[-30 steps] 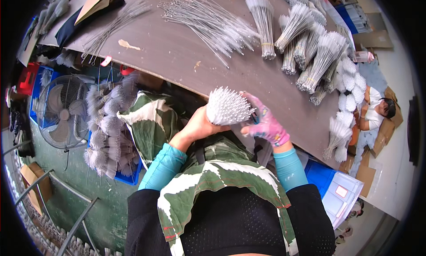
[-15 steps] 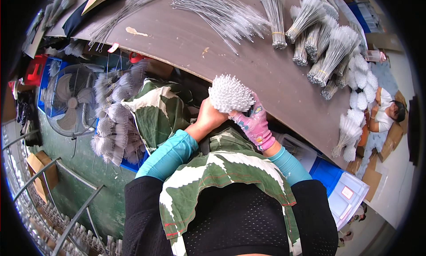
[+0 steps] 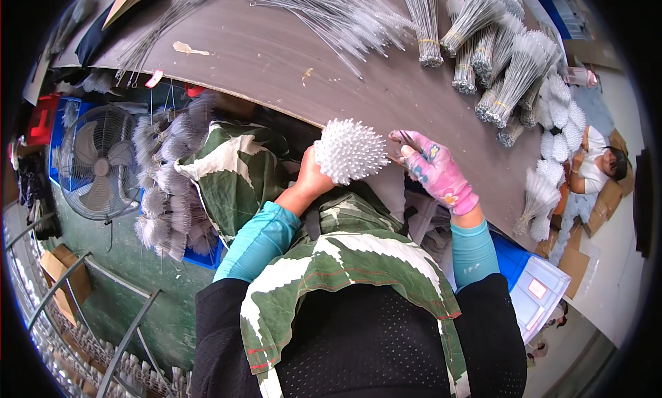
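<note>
My bare left hand (image 3: 311,175) is closed around a thick bundle of thin wire brushes (image 3: 350,152) with white bristles. Their tips form a rounded, spiky head that faces up, in front of my apron and beside the table's edge. Just right of the bundle, and apart from it, is my right hand (image 3: 441,172) in a pink patterned glove with bare fingertips. Its fingers are pinched together around something thin and dark that I cannot make out. The lower part of the bundle is hidden by my left hand.
The brown table (image 3: 276,60) carries loose wire brushes (image 3: 338,15) and several tied brush bundles (image 3: 514,74) at its right. More bundles hang at left beside a standing fan (image 3: 101,165). A metal rack (image 3: 124,329) stands lower left; a plastic bin (image 3: 541,294) is at right. Another person (image 3: 596,165) sits far right.
My right hand has come away from the brush bundle and moved right, its fingers now pinched. My left hand keeps hold of the bundle, whose head has tilted slightly. The view has shifted a little.
</note>
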Demonstrator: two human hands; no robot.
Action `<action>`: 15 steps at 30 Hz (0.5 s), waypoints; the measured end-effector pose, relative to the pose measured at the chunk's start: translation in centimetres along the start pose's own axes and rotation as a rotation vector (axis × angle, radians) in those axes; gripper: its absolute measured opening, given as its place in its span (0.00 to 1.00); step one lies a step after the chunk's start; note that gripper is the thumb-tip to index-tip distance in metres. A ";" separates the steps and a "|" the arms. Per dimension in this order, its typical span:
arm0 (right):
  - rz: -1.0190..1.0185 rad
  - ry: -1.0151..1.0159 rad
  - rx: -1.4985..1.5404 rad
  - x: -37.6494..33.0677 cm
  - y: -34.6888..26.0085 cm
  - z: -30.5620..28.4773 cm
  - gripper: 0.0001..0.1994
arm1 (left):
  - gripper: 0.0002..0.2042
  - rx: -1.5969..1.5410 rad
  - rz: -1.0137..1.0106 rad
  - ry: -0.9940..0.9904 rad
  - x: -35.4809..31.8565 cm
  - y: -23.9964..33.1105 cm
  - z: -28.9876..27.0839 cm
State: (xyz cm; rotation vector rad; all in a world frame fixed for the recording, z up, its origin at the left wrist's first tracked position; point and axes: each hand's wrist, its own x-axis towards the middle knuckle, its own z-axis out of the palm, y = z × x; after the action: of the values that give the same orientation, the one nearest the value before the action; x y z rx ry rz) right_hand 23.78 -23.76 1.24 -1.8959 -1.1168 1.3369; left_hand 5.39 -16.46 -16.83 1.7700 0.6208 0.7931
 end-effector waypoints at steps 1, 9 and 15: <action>0.006 0.016 0.035 -0.1 -0.4 0.0 0.19 | 0.13 0.011 0.040 -0.014 0.1 -0.1 0.1; -0.027 -0.062 0.063 -1.3 -3.7 -0.9 0.16 | 0.19 -0.417 -0.155 0.060 -0.1 0.1 1.1; 0.083 -0.216 -0.221 -1.2 -5.3 0.4 0.14 | 0.23 -0.211 -0.220 0.018 0.2 1.9 -0.5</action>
State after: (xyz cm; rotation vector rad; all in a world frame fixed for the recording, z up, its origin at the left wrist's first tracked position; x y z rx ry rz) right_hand 21.52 -22.17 5.99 -2.0083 -1.3537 1.5493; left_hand 5.20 -16.56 -14.81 1.4759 0.7037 0.6960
